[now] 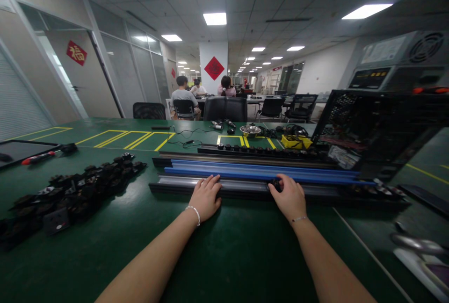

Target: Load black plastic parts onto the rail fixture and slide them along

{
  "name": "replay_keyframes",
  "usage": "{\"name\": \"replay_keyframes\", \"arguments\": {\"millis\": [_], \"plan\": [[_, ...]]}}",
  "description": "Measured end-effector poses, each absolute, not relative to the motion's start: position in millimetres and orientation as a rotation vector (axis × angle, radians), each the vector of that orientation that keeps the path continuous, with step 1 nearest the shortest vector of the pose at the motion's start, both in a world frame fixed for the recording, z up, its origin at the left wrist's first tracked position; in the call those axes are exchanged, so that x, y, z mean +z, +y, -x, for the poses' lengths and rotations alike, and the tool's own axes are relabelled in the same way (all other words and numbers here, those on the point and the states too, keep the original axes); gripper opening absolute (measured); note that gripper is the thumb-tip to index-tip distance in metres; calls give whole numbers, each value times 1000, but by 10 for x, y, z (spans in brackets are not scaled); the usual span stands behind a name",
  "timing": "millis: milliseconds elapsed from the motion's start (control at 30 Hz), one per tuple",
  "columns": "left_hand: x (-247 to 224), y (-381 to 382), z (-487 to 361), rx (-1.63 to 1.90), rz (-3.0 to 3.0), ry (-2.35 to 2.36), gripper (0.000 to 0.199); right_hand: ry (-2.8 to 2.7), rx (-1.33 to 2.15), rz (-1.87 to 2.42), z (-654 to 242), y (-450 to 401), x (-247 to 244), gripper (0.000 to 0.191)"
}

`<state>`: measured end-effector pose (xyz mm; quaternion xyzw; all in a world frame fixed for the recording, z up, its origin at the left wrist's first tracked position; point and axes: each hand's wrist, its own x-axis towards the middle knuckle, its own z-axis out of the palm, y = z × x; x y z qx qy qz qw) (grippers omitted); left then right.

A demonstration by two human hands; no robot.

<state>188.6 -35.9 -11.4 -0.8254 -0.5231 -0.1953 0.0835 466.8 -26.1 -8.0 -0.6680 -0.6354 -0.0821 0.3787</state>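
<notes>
A long black rail (245,192) with a pale, shiny channel lies crosswise on the green table in front of me. My left hand (206,198) grips its left part, fingers laid over the top and thumb on the near side. Farther right, my right hand (289,196) is closed around a small black part (276,184) at the channel. Most of that part is hidden by the fingers. Several small dark parts (380,191) sit at the rail's right end. Just behind it runs a blue rail (259,170).
Left is a long heap of black parts (87,191), with a red-handled tool (38,157) behind. Another rail bearing small parts (259,149), a metal bowl (250,130) and a yellow object (296,141) lie farther back. An open computer case (379,130) stands right. People (184,92) sit beyond.
</notes>
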Motion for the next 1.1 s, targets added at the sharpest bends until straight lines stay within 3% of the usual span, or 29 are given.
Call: {"name": "replay_keyframes", "arguments": {"millis": [1100], "plan": [[-113, -359, -1886, -564, 2474, -1560, 37, -1746, -95, 1639, -4555, -303, -49, 33]]}}
